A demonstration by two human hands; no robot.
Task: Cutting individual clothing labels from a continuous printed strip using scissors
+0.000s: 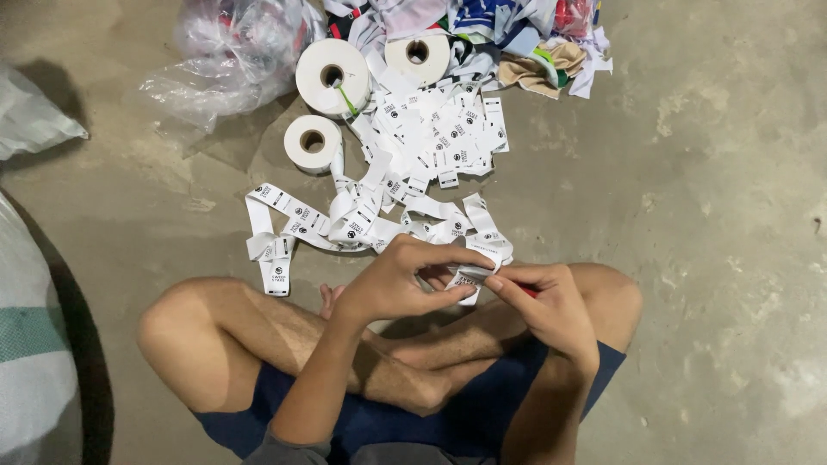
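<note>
Above the crossed legs (284,344), a small white printed label (469,277) sits pinched between both hands. Left hand (401,284) curls nearly closed, fingertips gripping the label's near end; right hand (543,301) is closed too, thumb and forefinger clamped on its other end, something red just showing beneath. Just beyond the hands, a tangled white label ribbon (345,224) lies on the concrete floor (706,189). Farther off sit cut labels (439,138), three white rolls (332,77), a clear plastic bag (228,47) and fabric scraps (534,43) toward the floor's far edge.
</note>
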